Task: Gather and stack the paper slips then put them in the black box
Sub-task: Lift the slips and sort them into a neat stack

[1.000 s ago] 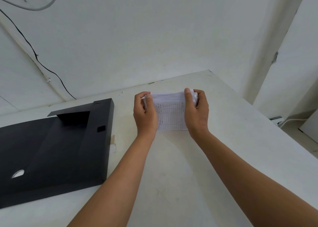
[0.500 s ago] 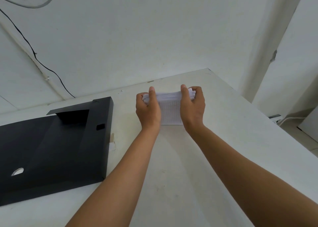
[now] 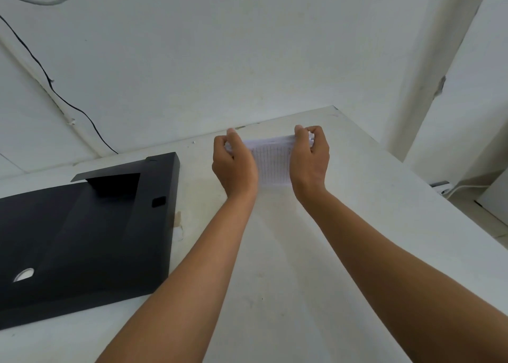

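A stack of white paper slips with a printed grid on top is held upright on its lower edge over the white table. My left hand grips the stack's left end and my right hand grips its right end, fingers curled round the edges. The black box lies open and flat on the table to the left of my hands, apart from them.
The table's far edge meets a white wall, and its right edge drops off to the floor. A black cable runs down the wall at the left. A white cable lies on the floor at the right.
Both hands have carried the stack a little farther from me toward the wall. The grip on both ends is the same.
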A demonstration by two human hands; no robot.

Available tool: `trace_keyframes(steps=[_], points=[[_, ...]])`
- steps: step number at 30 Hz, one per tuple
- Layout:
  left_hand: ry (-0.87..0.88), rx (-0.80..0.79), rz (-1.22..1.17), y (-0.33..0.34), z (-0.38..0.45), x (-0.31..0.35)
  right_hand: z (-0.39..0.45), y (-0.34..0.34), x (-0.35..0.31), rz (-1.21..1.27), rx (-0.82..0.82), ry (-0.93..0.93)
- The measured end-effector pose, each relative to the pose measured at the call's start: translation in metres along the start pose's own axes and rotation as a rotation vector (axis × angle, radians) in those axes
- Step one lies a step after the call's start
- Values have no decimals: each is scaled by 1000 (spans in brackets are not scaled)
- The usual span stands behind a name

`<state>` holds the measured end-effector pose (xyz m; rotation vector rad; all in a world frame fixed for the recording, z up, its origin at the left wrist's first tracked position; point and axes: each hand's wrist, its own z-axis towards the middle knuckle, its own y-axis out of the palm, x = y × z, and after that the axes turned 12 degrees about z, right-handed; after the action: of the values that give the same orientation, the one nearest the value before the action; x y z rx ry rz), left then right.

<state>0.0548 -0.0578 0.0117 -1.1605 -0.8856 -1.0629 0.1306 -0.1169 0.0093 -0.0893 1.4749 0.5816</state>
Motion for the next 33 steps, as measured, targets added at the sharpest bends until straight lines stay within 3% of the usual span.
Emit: trace_keyframes(steps=[4,9,12,15,19,21,23,26,29,31,33], points=[[-124,-49,36,1,-1,-13,-2,-5,13,-92,-15,76],[-44,-2,-4,4,-2,-6,2,-3,7,-17,21,11],[-106,-69,21,5,1,-10,-1,-7,11,-53,3,46],[-175,-79,-5,6,5,-14,-2,-12,9,-41,-92,50],[-215,-78,-14,3,13,-7,0,-30,16,-105,-324,-77],[-217,-109,9,0,14,-4,2,-37,21,-192,-321,-119],[-240,-162,-22,-4,11,-3,6,-38,23,-145,-244,-69],[-232,-236,-71,-10,1,-12,12,-33,17,151,-86,162],[-260,-390,-224,-6,-11,-22,10,-24,15,380,-67,276],[-269,-404,-348,-2,-15,-21,4,-23,17,377,-110,302],[-279,-344,-395,-2,-13,-15,1,-29,22,195,-184,246]])
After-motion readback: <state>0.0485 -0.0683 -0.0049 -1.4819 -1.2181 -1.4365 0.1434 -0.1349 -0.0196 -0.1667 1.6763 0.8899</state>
